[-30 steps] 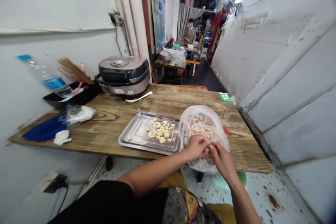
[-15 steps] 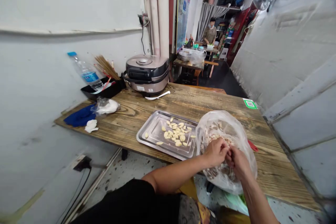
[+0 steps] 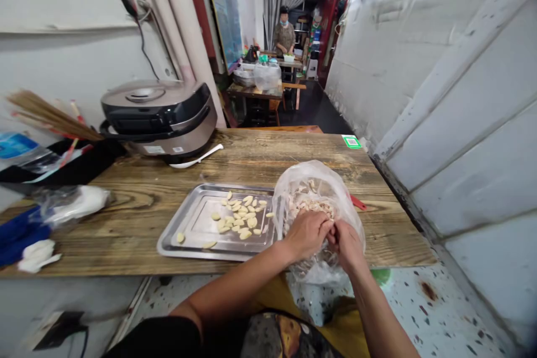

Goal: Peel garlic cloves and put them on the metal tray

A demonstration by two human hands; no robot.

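My left hand [image 3: 306, 233] and my right hand [image 3: 347, 244] meet over the near side of a clear plastic bag [image 3: 315, 190] of garlic at the table's front edge. Both have their fingers curled and pinched together; what they grip is too small to make out. Left of the bag lies a steel tray [image 3: 197, 230] with several peeled garlic cloves [image 3: 240, 217] spread on it.
A rice cooker [image 3: 159, 114] with a white spoon [image 3: 197, 158] stands at the back left of the wooden table [image 3: 268, 156]. Chopsticks, a water bottle, a blue cloth [image 3: 19, 232] and wrapped white items lie far left. A white wall runs along the right. A person stands at a far table [image 3: 284, 36].
The camera has swung and the view shifted; both hands stay pinched together over the bag. The tray and cloves have not moved on the table.
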